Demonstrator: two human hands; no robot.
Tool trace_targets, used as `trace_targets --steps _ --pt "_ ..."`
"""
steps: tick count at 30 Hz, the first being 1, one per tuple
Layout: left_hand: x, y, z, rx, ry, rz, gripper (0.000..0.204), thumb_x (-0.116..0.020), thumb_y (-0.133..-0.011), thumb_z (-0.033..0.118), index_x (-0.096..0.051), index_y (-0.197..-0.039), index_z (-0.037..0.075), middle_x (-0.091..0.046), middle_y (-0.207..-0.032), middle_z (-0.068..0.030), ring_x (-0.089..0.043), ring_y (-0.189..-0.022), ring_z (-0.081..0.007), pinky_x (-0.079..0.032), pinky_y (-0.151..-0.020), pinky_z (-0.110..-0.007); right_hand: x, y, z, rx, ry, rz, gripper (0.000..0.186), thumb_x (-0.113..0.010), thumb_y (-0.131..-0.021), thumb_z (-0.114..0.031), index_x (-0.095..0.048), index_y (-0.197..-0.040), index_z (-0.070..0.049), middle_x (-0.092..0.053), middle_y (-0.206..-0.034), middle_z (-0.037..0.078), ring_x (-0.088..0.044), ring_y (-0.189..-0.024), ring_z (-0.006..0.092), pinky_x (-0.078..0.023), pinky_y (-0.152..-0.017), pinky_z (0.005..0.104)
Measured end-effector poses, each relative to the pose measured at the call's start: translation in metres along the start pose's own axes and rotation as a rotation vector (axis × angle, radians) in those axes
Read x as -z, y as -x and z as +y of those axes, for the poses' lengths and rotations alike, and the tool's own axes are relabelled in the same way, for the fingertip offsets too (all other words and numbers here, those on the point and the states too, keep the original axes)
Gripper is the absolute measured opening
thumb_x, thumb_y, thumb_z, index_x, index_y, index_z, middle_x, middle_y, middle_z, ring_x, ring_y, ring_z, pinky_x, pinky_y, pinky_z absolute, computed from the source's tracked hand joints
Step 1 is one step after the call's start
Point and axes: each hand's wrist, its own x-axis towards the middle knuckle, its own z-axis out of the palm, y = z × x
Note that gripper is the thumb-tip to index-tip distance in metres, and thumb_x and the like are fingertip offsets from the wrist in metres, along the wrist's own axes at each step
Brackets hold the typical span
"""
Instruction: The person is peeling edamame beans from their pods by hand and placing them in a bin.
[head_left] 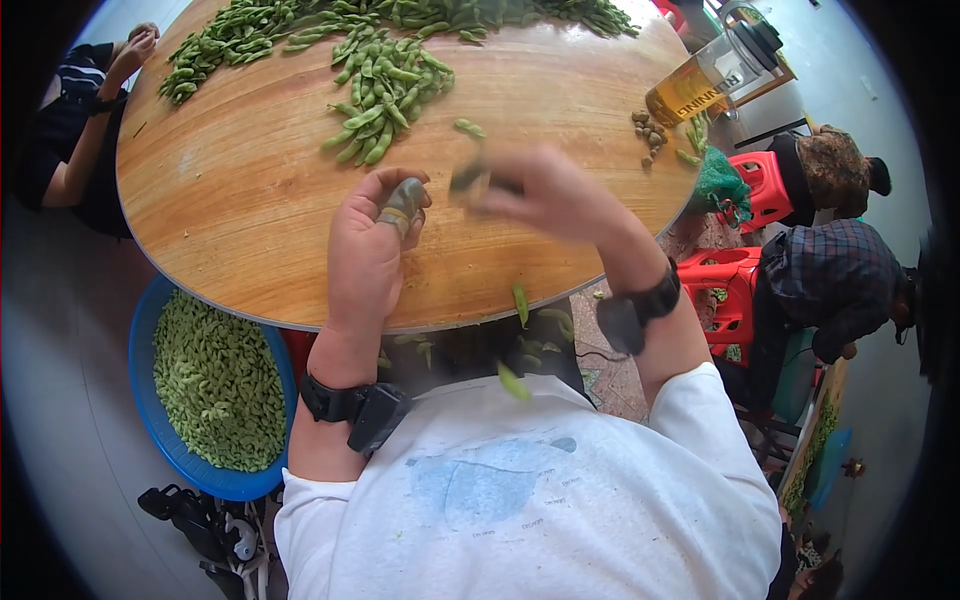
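My left hand (367, 240) is raised over the near edge of the round wooden table (240, 190), fingers curled in against the thumb. A grey-green cover with a yellowish band (402, 208) wraps that thumb; whatever lies between the fingers is hidden. To its right, my right hand (540, 195) is smeared by motion, with something dark at its fingertips. One green soybean pod (470, 128) lies just beyond the hands, in front of a pile of pods (385, 95). Another pod (521, 305) is at the table's near edge, and a further one (513, 381) is close to my shirt.
A blue basin (150, 420) of shelled green beans stands low at left. At the table's right are a jug of amber drink (700, 80), small brown round things (648, 135) and a green net bag (720, 185). People sit at left and right, near red stools (715, 290).
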Motion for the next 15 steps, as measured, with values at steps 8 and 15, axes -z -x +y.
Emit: trace_targets --steps 8,15 --pt "-0.008 0.001 -0.005 -0.196 -0.352 0.017 0.025 -0.056 -0.082 -0.004 -0.062 -0.105 0.004 -0.057 -0.082 -0.0002 -0.051 -0.070 -0.0061 -0.042 -0.060 -0.019 -0.018 -0.032 0.040 -0.174 0.444 0.294 0.023 -0.062 -0.079 -0.022 -0.060 -0.090 -0.002 -0.061 -0.072 0.016 -0.059 -0.066 0.0316 -0.046 -0.059 0.0393" --pt "-0.014 0.003 -0.007 -0.567 -0.878 -0.030 0.029 -0.059 -0.074 -0.005 -0.061 -0.101 0.002 -0.058 -0.077 -0.0119 -0.058 -0.070 -0.0220 -0.046 -0.062 -0.029 -0.017 -0.004 0.000 -0.432 -0.631 0.002 0.018 -0.062 -0.084 -0.022 -0.059 -0.082 -0.004 -0.042 -0.061 -0.005 -0.034 -0.049 0.0015 -0.024 -0.040 0.0191"
